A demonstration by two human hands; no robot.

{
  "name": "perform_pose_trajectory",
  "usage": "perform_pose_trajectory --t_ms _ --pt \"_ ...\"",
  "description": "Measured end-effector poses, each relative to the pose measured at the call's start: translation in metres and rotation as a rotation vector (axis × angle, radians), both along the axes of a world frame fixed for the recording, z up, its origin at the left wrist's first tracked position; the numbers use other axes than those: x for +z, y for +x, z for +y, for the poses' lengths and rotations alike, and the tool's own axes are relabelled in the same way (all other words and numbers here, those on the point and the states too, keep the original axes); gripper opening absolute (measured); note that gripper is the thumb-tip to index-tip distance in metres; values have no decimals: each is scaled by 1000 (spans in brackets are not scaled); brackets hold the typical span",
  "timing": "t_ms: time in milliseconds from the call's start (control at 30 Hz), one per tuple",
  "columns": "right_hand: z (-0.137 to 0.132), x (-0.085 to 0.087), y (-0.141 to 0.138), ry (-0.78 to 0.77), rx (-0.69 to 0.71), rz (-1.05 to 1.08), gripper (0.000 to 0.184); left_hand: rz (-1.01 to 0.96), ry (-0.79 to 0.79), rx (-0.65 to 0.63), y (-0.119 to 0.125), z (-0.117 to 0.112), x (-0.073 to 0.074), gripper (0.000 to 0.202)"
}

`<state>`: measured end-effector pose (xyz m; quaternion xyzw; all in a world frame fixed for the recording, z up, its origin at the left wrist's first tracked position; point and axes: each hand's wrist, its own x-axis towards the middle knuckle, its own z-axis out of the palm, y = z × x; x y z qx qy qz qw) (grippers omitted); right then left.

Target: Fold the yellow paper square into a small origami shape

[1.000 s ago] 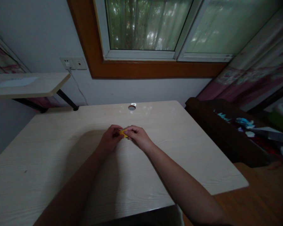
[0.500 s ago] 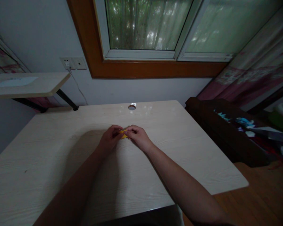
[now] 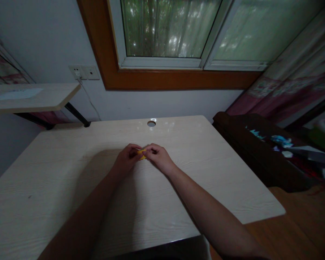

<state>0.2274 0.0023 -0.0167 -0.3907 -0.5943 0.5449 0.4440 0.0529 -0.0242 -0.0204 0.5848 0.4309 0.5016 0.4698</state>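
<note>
A small yellow piece (image 3: 142,154), perhaps folded paper, is pinched between both hands over the middle of the desk (image 3: 200,159). My left hand (image 3: 126,157) is closed on its left end, thumb and fingertips together. On the right end, the thumb and index finger of my right hand (image 3: 157,156) grip it. Most of the piece is covered by the fingers, so its full shape and exact kind cannot be made out. Both hands rest at or just above the desk surface.
Behind the hands lies a round cable hole (image 3: 151,124) in the desk. A raised shelf (image 3: 51,103) on black legs stands at the left, bearing a sheet of paper (image 3: 17,94). Right of the desk sits a dark brown sofa (image 3: 233,144) with assorted items on it.
Almost nothing differs. Both hands keep their place and grip, with at most a slight shift of the fingers around the yellow piece.
</note>
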Motion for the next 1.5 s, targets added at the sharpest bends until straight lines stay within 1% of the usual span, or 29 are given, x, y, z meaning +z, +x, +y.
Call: perform_pose_trajectory --t_ms 100,267,400,500,700,800,900,967,1033,1167,1367,1500 --pt "1 -2 1 -6 20 23 20 13 -7 8 0 1 0 33" --pt "2 -4 1 -40 52 63 21 51 0 9 0 0 3 30" --pt "2 -4 1 -20 13 50 19 56 -6 4 0 0 3 30" --pt "1 -4 1 31 -25 13 19 54 -9 -8 1 0 2 31" --pt "1 -1 2 129 -55 -72 28 60 -13 -4 1 -1 3 31" --pt "0 3 2 144 -55 -78 35 46 -13 -3 0 0 1 33" --pt "-1 4 2 130 -46 -39 38 59 -10 10 -1 1 0 32" --pt "0 3 2 104 -34 -7 36 76 -5 28 -1 1 0 32" --pt "0 1 1 85 -35 -1 30 79 -4 50 -1 1 1 33" --pt "0 -1 2 117 -51 -76 19 61 -22 54 -1 1 1 34" --pt "0 2 2 110 -56 -88 19 12 -23 22 -1 1 0 29" --pt "1 -1 1 87 -51 -68 20 -22 -28 14 -2 -1 2 25"
